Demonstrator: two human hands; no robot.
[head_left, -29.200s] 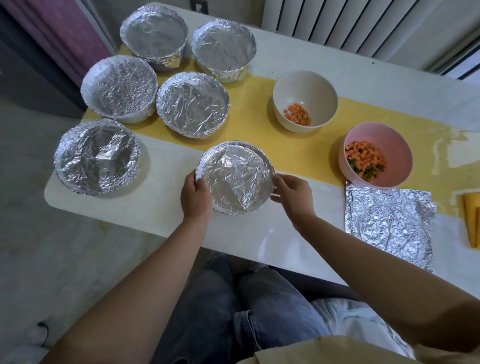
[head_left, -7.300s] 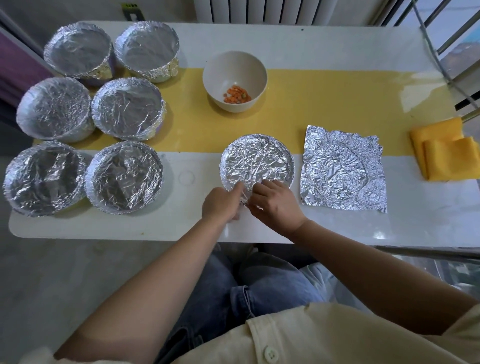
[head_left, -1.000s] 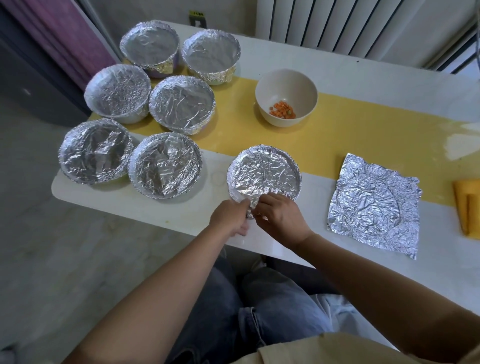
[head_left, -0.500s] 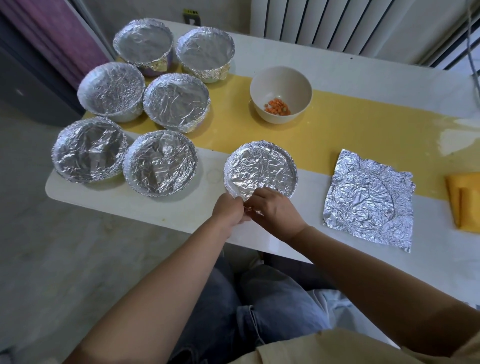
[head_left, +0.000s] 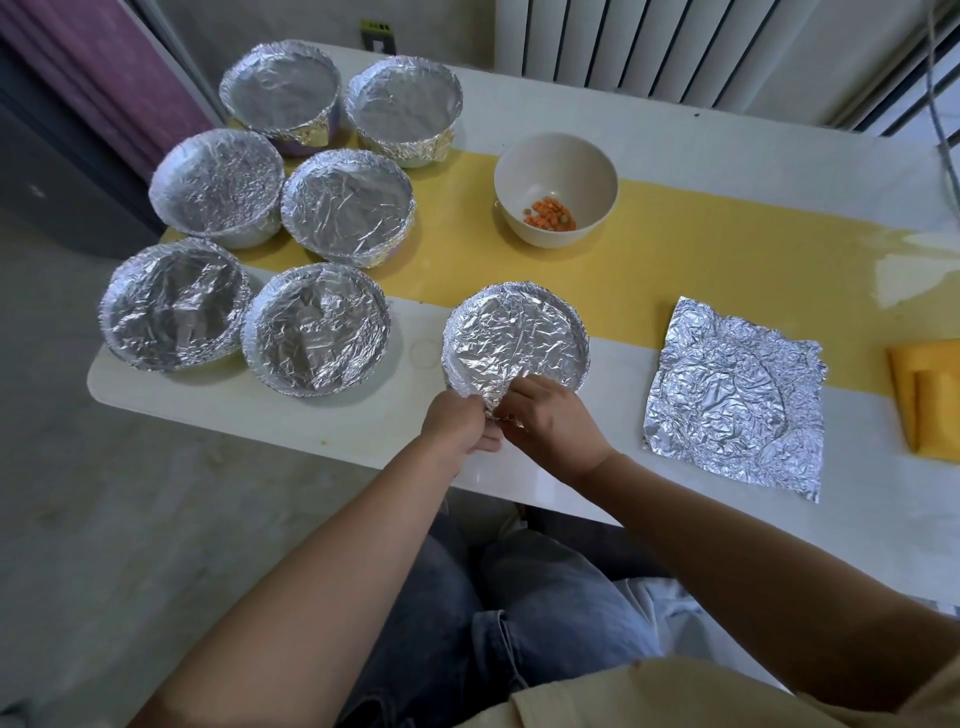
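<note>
A foil-covered bowl (head_left: 519, 338) stands on the white table (head_left: 363, 431) just in front of me. My left hand (head_left: 454, 423) and my right hand (head_left: 550, 421) meet at its near rim, and both pinch the loose foil edge there. A flat crumpled foil sheet (head_left: 732, 395) lies to the right of the bowl. Behind it, on the yellow runner (head_left: 701, 249), an uncovered cream bowl (head_left: 556, 189) holds a few diced orange and green pieces.
Several more foil-covered bowls (head_left: 317, 330) are grouped in pairs on the left end of the table. A folded yellow cloth (head_left: 930, 395) lies at the right edge. A white radiator (head_left: 649, 41) stands behind the table. My knees are under the near edge.
In the last second my hands have stayed at the bowl's near rim, working the foil edge. Earlier, the previous covered bowl joined the group at left and the pink bowl got covered.
</note>
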